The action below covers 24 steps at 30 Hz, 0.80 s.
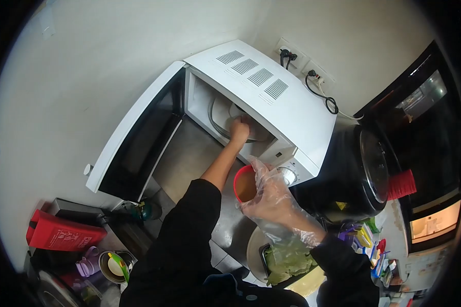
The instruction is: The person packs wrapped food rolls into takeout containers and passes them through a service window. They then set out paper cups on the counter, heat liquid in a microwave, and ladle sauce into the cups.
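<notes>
The bare left hand [239, 133], fingers too indistinct to tell, passes the front edge of the boxy white microwave [302, 120]; the plastic-gloved right hand [274, 198] clamps a round red cup [246, 185] mouth-up, likely against spilling.

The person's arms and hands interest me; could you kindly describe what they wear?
The left sleeve and right sleeve are black. The left hand shows no glove; the right hand wears a loose, crinkled, clear plastic glove reaching past the wrist.

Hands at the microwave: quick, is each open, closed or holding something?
Left hand: inside the microwave; its grip cannot be told.
Right hand: plastic-gloved, holding a red cup.
</notes>
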{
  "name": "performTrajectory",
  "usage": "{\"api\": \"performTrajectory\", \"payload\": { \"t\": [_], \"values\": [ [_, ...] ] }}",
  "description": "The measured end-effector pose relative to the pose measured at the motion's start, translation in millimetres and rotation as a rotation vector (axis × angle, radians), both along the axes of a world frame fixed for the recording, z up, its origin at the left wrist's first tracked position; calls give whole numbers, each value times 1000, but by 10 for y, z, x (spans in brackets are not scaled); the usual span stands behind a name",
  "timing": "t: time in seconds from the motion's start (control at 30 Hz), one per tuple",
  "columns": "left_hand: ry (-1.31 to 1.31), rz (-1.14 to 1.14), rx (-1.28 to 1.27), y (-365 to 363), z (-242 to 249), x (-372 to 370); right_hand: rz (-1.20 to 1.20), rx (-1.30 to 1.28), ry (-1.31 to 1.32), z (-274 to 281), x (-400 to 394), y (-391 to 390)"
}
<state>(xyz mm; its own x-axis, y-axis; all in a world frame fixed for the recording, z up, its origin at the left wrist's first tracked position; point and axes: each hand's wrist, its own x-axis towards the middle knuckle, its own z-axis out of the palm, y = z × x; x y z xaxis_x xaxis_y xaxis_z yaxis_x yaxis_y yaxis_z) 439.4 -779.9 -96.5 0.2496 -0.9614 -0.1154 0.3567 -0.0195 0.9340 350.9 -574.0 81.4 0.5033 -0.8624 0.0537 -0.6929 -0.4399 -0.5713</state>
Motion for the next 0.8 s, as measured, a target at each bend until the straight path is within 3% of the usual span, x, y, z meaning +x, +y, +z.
{"api": "performTrajectory", "payload": {
  "t": [0.07, 0.3, 0.47, 0.53, 0.6, 0.7, 0.8],
  "values": [
    [-124, 143, -2, 97, 19, 122, -20, -34, 6, -69, 42, -49],
    [-289, 97, -44, 669, 83, 722, -90, -129, 38, -286, 224, -337],
    [-178, 146, -3, 1409, 266, 1253, -277, -153, 140, -305, 516, -739],
    [-158, 152, 21, 1739, 423, 1435, -339, -151, 153, -420, 596, -1036],
    [-290, 94, 72, 2053, 554, 1640, -474, 123, 40, -508, 687, -1350],
    [-307, 77, 64, 2465, 927, 1768, -526, -1, 85, -984, 779, -1956],
    [-364, 61, 38, 2746, 1264, 1836, -623, -2, 75, -1094, 884, -2265]
  ]
}}
